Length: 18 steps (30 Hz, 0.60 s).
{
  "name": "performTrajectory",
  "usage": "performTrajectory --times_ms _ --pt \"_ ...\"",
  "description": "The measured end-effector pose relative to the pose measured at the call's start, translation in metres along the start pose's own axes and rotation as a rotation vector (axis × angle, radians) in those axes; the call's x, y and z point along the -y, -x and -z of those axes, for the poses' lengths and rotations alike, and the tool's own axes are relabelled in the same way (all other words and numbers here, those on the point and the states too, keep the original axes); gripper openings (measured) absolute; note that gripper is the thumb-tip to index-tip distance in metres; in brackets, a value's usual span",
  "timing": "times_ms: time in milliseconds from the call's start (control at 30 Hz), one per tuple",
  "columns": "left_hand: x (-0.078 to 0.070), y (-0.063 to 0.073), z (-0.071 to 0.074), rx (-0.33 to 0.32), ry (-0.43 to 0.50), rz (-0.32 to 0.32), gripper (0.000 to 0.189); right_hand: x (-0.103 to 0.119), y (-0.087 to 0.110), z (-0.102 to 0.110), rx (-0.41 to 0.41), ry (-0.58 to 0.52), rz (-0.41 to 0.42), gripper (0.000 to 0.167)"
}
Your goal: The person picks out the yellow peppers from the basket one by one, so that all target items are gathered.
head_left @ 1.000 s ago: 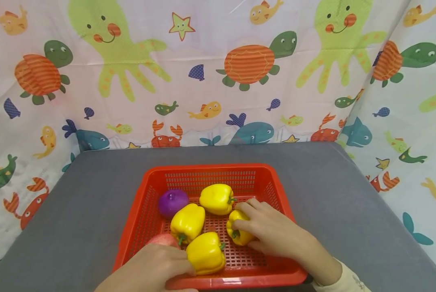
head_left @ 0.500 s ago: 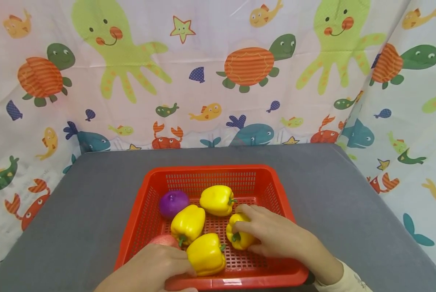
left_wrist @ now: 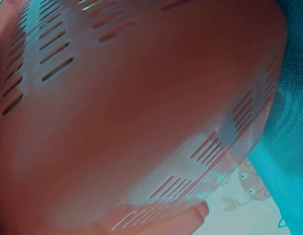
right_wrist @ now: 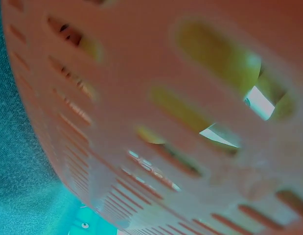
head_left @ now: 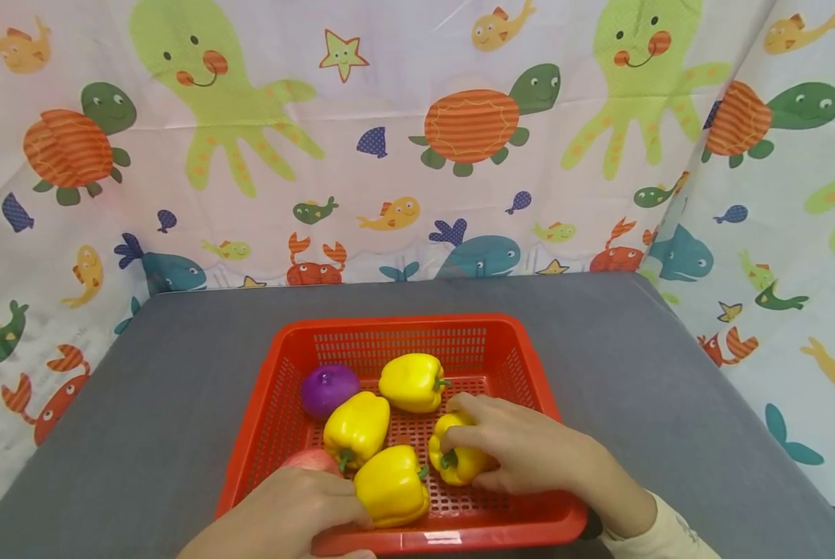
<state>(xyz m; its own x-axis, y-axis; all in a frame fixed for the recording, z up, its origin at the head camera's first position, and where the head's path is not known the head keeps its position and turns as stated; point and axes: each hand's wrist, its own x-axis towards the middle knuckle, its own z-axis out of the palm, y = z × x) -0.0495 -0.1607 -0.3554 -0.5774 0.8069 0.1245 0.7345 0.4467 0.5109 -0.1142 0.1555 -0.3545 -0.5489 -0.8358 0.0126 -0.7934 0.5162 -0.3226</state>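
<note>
In the head view a red basket [head_left: 522, 536] stands on the grey table. My left hand [head_left: 285, 505] grips its near left rim, fingers over the edge and thumb outside. My right hand [head_left: 529, 446] reaches over the right side, its fingers curled round a yellow bell pepper [head_left: 445, 450] with a green stem. Three more yellow peppers lie in the basket: a near pepper [head_left: 393, 489] beside my left fingers, a middle pepper [head_left: 358, 427] and a far pepper [head_left: 410, 380]. Left of these is a purple onion-like ball [head_left: 329, 390]. A pinkish-red round thing [head_left: 313, 460] is partly hidden behind my left hand.
Grey cloth covers the table [head_left: 180, 373] around the basket. A curtain [head_left: 362, 78] printed with sea animals encloses the back and sides. Both wrist views are mostly filled by the slotted basket wall [left_wrist: 141, 107], with yellow showing through slots in the right one.
My right hand and the pepper under it have shifted slightly toward the near side of the basket. My left hand keeps its hold on the rim, and the other contents lie as before.
</note>
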Motion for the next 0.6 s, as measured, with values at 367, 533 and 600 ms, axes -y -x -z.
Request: performTrajectory --times_ms 367,533,600 --pt "-0.0004 0.0013 0.0002 -0.002 0.034 0.006 0.023 0.0008 0.0029 0.0042 -0.036 0.013 0.028 0.039" --pt "0.0011 0.0005 -0.0002 -0.003 0.024 -0.027 0.024 0.0013 0.0050 0.0068 -0.045 0.001 0.016 0.039" --pt "0.0024 0.0004 -0.0003 0.005 0.015 -0.036 0.025 0.0013 0.0056 0.0075 -0.045 -0.008 0.013 0.039"
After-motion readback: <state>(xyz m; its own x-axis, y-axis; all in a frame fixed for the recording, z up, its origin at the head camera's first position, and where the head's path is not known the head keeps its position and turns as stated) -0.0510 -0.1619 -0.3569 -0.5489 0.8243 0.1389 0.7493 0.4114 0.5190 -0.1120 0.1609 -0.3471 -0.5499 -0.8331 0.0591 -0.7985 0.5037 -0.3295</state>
